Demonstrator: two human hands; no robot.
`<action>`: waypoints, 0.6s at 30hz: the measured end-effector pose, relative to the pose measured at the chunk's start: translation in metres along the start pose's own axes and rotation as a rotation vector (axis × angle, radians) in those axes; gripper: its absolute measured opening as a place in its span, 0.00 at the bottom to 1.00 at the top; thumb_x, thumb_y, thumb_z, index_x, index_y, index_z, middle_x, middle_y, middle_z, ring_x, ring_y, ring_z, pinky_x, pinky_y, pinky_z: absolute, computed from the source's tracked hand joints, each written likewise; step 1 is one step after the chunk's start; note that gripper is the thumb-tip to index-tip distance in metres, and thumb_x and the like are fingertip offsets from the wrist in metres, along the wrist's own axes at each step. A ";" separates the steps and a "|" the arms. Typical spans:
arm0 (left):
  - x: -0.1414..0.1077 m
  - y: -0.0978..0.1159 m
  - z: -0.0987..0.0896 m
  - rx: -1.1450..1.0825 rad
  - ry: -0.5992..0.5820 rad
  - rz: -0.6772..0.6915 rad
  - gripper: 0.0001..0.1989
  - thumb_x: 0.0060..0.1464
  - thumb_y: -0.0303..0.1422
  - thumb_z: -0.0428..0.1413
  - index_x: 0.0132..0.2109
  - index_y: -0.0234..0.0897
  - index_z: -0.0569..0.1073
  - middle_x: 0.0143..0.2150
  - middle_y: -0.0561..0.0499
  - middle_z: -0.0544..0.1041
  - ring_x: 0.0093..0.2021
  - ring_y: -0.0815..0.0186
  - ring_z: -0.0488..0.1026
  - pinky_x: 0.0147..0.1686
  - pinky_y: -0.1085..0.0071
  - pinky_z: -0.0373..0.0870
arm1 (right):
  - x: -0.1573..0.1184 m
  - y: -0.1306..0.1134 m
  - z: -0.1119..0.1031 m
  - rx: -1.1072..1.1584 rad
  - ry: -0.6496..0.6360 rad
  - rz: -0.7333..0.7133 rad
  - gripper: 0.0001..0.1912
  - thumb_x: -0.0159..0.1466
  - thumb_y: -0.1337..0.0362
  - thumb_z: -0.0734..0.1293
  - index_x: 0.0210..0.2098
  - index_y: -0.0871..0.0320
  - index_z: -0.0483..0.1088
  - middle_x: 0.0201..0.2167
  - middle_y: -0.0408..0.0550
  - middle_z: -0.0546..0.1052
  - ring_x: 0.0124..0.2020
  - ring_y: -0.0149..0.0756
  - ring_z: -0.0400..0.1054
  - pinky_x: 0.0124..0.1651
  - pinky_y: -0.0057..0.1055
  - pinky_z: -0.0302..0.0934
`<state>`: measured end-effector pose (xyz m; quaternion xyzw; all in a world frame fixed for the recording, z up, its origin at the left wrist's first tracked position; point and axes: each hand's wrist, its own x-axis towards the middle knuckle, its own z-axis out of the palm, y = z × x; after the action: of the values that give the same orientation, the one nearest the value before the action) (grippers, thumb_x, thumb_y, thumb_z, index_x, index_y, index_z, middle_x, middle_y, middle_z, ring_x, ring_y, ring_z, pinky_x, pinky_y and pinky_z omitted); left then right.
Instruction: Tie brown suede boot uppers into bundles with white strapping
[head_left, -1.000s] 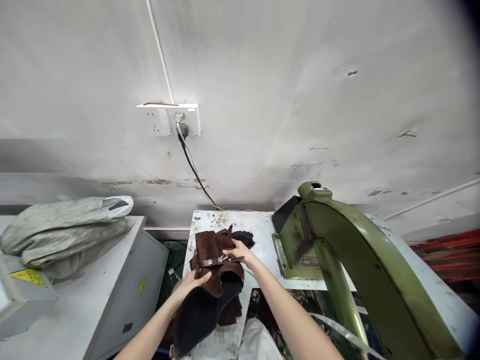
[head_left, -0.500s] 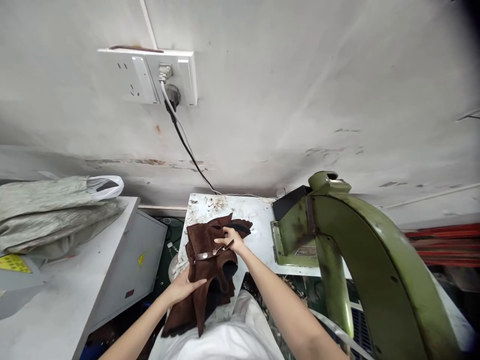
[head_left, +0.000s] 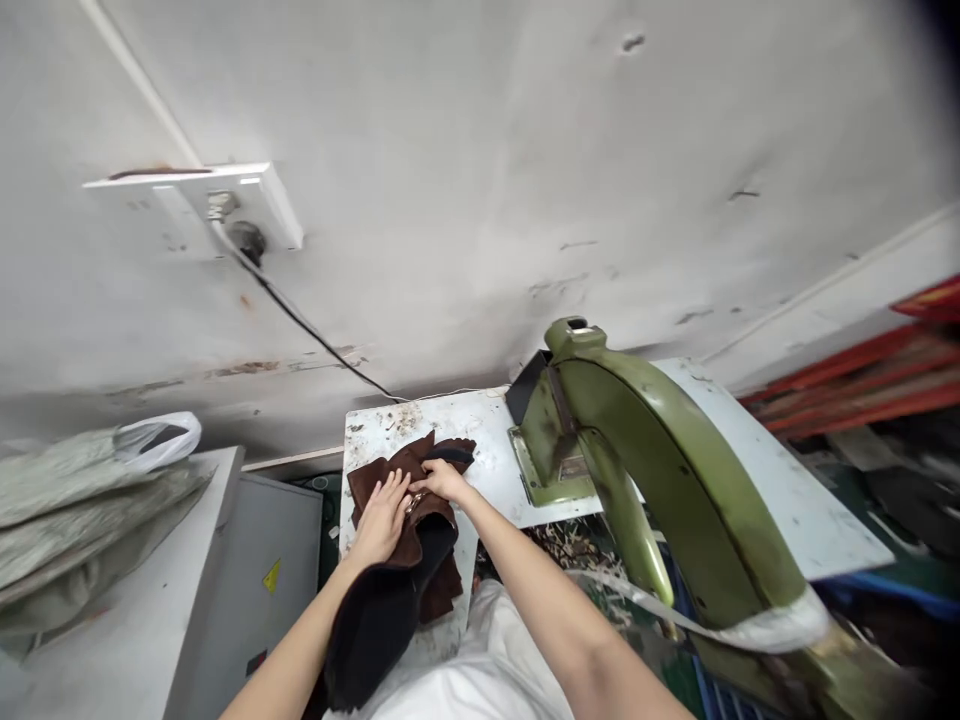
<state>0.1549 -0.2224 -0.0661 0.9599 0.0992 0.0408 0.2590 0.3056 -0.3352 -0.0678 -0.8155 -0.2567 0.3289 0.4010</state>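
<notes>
A brown suede boot upper (head_left: 409, 545) with a dark lining lies on the white tabletop close to my body. Its near part is folded over, so the black inner side (head_left: 375, 630) faces up. My left hand (head_left: 384, 515) lies flat on the suede, fingers stretched out and pointing away from me. At the strap with its small metal fitting (head_left: 412, 500), the fingers of my right hand (head_left: 444, 482) are pinched together. Most of the strap is hidden beneath both hands. Another dark brown scalloped piece (head_left: 456, 452) sticks out beyond my right hand.
To the right a large green machine arm (head_left: 675, 440) curves over the white table (head_left: 487, 425). On the left stands a grey-white cabinet (head_left: 217, 540) with a cloth bundle (head_left: 82, 510) on it. A cable runs down from the wall socket (head_left: 202, 210); scraps litter the floor.
My left hand has moved from the near edge up onto the suede beside my right hand. The near part has flipped to show its black lining. The view has turned right.
</notes>
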 end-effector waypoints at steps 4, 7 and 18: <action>0.004 -0.007 0.020 0.268 -0.051 0.109 0.26 0.66 0.34 0.38 0.68 0.33 0.57 0.70 0.39 0.54 0.71 0.53 0.47 0.65 0.46 0.51 | -0.051 -0.026 -0.012 -0.020 0.228 -0.033 0.16 0.67 0.63 0.62 0.51 0.60 0.71 0.45 0.56 0.76 0.51 0.47 0.67 0.54 0.40 0.58; 0.002 -0.013 0.019 0.338 -0.033 0.183 0.26 0.64 0.33 0.44 0.67 0.34 0.60 0.70 0.38 0.55 0.71 0.49 0.45 0.66 0.45 0.48 | -0.096 -0.041 -0.001 -0.148 0.362 -0.312 0.21 0.71 0.58 0.54 0.62 0.51 0.62 0.60 0.49 0.68 0.65 0.43 0.53 0.68 0.46 0.43; 0.025 -0.018 0.020 0.195 -0.131 0.133 0.29 0.67 0.42 0.40 0.71 0.45 0.43 0.74 0.43 0.38 0.72 0.50 0.36 0.65 0.41 0.46 | -0.131 0.053 0.075 -0.313 0.305 -0.231 0.33 0.69 0.56 0.60 0.69 0.40 0.44 0.72 0.37 0.42 0.70 0.55 0.37 0.67 0.57 0.46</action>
<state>0.1785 -0.2112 -0.0916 0.9855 0.0215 -0.0149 0.1674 0.1731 -0.4172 -0.1031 -0.8733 -0.3324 0.1104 0.3387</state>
